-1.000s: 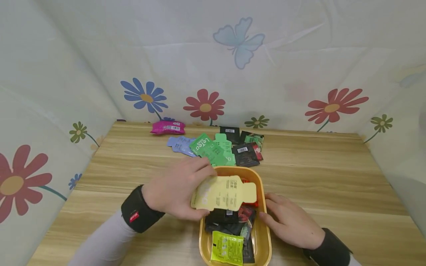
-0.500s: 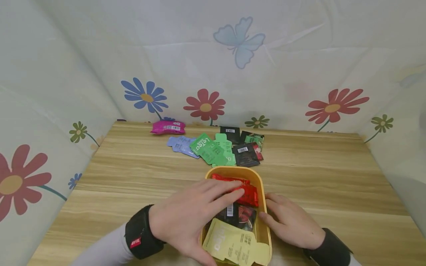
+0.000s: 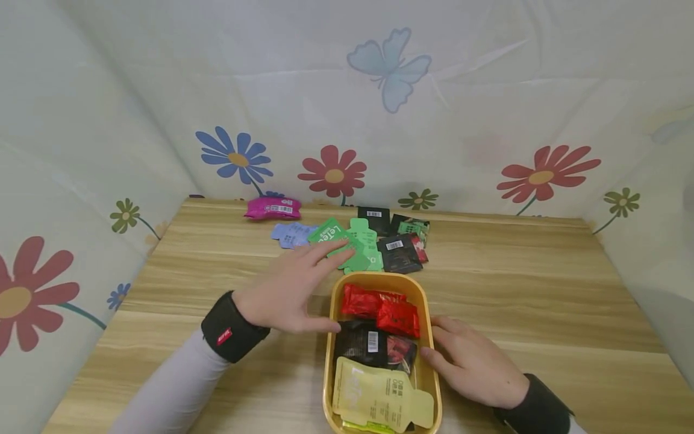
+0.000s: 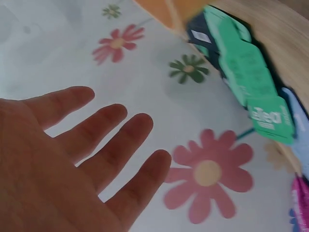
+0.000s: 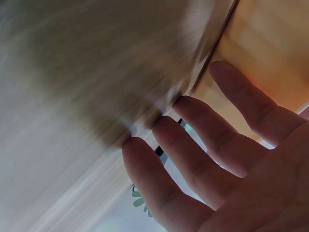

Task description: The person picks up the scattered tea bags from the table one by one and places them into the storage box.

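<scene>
My left hand point(image 3: 290, 288) hovers to the left of the yellow bin point(image 3: 329, 386), fingers spread toward the green LeTea packet point(image 3: 355, 260) behind it; nothing is in its grasp. In the left wrist view its fingers point(image 4: 108, 133) are apart and bare. My right hand point(image 3: 474, 361) rests on the table by the bin's right wall, thumb and fingertips at or near that wall. In the bin lie red packets point(image 3: 400, 317) at the far end, black packets point(image 3: 355, 345) in the middle and a pale yellow LeTea packet point(image 3: 379, 395) nearest me, over a lime one point(image 3: 368, 427).
Behind the bin, a light green packet point(image 3: 368, 238), a blue packet point(image 3: 293, 235) and several black packets point(image 3: 401, 253) lie in a loose group. A pink packet point(image 3: 273, 208) sits at the table's back edge, before a flowered cloth point(image 3: 461, 120).
My left hand has set the pale yellow packet down in the near end of the bin, let go and moved back toward the green packets. The right hand has stayed put.
</scene>
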The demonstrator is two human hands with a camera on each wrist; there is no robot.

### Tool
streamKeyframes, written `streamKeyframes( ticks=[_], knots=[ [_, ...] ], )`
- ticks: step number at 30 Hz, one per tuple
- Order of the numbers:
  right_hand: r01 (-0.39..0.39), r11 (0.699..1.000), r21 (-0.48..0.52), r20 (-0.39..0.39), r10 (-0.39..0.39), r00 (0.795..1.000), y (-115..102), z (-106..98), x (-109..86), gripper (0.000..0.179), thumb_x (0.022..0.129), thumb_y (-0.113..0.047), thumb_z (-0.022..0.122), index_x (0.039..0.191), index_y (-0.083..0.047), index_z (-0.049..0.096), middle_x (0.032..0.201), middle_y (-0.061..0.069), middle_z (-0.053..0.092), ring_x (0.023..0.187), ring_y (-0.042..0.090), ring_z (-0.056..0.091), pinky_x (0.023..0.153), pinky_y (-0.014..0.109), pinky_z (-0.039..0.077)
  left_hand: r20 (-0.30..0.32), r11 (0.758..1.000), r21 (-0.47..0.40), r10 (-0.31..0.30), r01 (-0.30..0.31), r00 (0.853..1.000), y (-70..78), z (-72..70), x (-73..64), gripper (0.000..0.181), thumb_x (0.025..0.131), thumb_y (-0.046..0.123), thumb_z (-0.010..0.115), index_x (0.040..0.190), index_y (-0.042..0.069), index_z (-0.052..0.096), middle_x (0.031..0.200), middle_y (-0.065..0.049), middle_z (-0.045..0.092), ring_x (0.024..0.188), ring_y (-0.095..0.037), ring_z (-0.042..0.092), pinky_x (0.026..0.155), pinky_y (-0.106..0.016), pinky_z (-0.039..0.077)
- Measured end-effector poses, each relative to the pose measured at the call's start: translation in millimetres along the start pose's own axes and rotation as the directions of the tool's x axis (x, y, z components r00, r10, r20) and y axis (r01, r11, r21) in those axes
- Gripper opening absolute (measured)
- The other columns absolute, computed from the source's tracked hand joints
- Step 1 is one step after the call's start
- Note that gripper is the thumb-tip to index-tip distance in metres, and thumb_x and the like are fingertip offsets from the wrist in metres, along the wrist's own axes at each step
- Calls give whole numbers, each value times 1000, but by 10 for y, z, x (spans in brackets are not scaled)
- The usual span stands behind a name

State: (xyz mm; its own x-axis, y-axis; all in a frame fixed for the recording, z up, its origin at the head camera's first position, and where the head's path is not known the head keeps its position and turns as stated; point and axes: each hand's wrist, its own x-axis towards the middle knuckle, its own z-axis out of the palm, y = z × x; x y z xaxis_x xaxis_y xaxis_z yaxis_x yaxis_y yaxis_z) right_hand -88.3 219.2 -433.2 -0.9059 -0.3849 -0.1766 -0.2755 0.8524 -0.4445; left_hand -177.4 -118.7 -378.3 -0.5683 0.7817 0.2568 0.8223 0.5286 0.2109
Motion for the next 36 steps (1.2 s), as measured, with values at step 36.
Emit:
streamKeyframes(
  ticks=[36],
  knots=[
    [4,1000,-22,-19,-5,1000,1,-14,-27,59,96,-61,45,132,-18,65,132,-6,60,119,13,54,100,47,46,286,959,249,-203,132,936,-964,647,786,88,66,23,82,148,24,50,146,-3,47,139,-26,39,118,-45,23]
  ],
)
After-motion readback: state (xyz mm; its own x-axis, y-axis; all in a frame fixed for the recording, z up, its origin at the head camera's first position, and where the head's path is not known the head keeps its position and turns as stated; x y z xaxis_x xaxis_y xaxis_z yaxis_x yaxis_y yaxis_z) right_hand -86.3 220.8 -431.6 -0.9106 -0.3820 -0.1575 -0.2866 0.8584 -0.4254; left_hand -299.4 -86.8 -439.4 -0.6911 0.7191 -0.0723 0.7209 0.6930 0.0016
